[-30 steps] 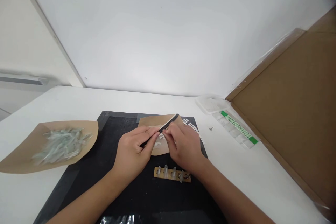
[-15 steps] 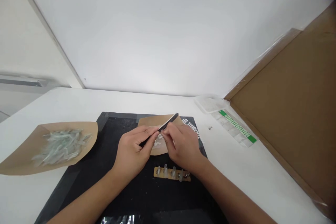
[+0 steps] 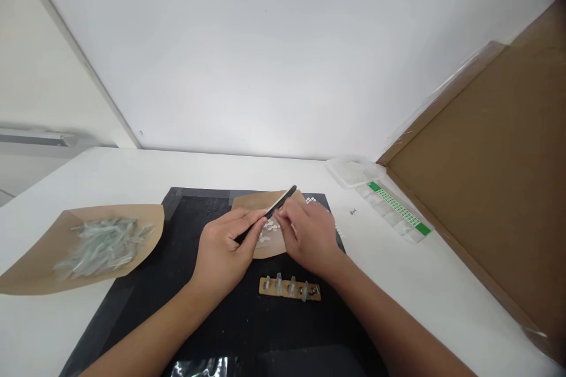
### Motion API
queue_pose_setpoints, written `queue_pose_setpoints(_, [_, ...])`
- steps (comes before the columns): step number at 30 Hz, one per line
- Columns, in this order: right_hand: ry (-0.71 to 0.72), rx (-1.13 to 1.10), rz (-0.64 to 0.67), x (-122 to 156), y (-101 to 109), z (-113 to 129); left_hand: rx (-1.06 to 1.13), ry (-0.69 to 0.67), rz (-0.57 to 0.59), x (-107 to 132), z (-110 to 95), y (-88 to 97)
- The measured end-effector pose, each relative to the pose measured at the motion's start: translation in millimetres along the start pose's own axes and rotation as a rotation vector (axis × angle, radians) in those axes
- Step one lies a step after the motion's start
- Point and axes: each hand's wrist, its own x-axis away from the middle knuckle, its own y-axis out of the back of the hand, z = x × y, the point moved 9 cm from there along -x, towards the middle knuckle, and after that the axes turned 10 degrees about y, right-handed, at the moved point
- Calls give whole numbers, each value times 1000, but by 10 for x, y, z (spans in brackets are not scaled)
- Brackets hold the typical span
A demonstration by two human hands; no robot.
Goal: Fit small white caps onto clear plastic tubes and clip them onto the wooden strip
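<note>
My left hand (image 3: 227, 241) is closed around a slim black nail file (image 3: 276, 206) with a pale edge, which slants up to the right. Close beside the file, my right hand (image 3: 309, 235) has thumb and forefinger pinched together; what sits between them is too small to make out. Beneath both hands lies a brown paper tray (image 3: 247, 200) with small white pieces (image 3: 270, 225) on it. Nearer to me, a tan strip holder (image 3: 289, 288) carries several clear nail tips standing upright, with shiny metal bits at its right end.
On the left, another brown paper tray (image 3: 39, 247) bears a heap of clear strips (image 3: 110, 241). A black mat (image 3: 212, 330) covers the middle of the white table. At right are white dots (image 3: 311, 200), small metal bits (image 3: 352, 212), a green-labelled clear case (image 3: 398, 209) and a cardboard box (image 3: 486, 177).
My right hand has shifted slightly away from my left fingers along the file, uncovering more white pieces below. The left hand keeps its grip on the file.
</note>
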Motion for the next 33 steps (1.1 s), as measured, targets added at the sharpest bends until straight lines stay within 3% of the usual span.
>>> queue_pose_setpoints(6, [17, -104, 48, 19, -29, 52, 12, -16, 6, 9, 4, -10])
queue_pose_setpoints(12, [-177, -490, -143, 109, 185, -150, 27, -132, 14, 50, -181, -4])
queue_pose_setpoints(16, [-262, -687, -208, 181, 156, -262, 57, -93, 115, 8, -124, -101])
queue_pose_setpoints(21, [-392, -874, -247, 262, 34, -363, 68, -74, 90, 0, -40, -93])
queue_pose_setpoints(33, [-418, -860, -288, 287, 68, -373, 68, -42, 38, -17, -17, -15])
